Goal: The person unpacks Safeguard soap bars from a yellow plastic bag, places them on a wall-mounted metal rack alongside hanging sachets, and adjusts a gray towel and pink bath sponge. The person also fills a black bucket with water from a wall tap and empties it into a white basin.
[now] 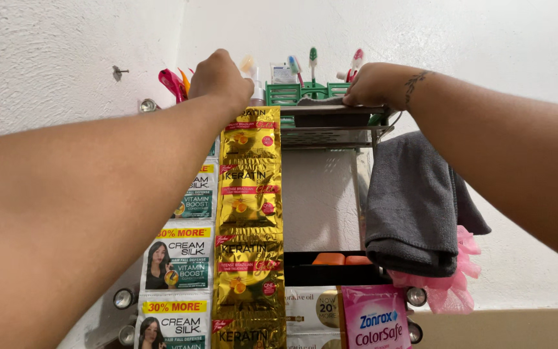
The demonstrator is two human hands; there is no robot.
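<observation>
Nearest me hang 2 sachet strips, gold (250, 226) and white-green (179, 271); above them my left hand (219, 76) is closed at the gold strip's top, while my right hand (372, 85) lies flat on the metal rack (330, 126), grey towel (414, 200) beneath

A metal wall rack (330, 132) is hanging high on the white wall, its top shelf seen from below. A green plastic basket (305, 92) is standing on that shelf, holding upright toothbrushes (312, 59). A gold strip of shampoo sachets (250, 226) is hanging down from the rack's left end.
</observation>
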